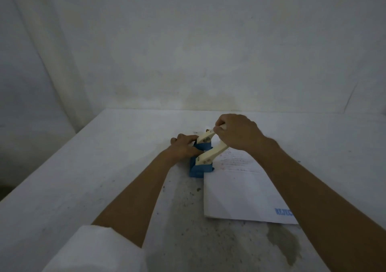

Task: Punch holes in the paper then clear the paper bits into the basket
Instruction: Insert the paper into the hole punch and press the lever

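A hole punch [202, 163] with a blue base and a cream lever stands on the white table [104, 167]. A white sheet of paper [240, 190] with faint handwriting and a blue stamp lies to its right, its left edge at the punch. My left hand [184, 146] holds the blue base from the left side. My right hand [238, 131] grips the raised far end of the cream lever. No basket is in view.
The table top is stained grey near the front, with a darker patch [286, 244] at the lower right. A white wall [188, 42] rises right behind the table. The table's left edge drops off at the left.
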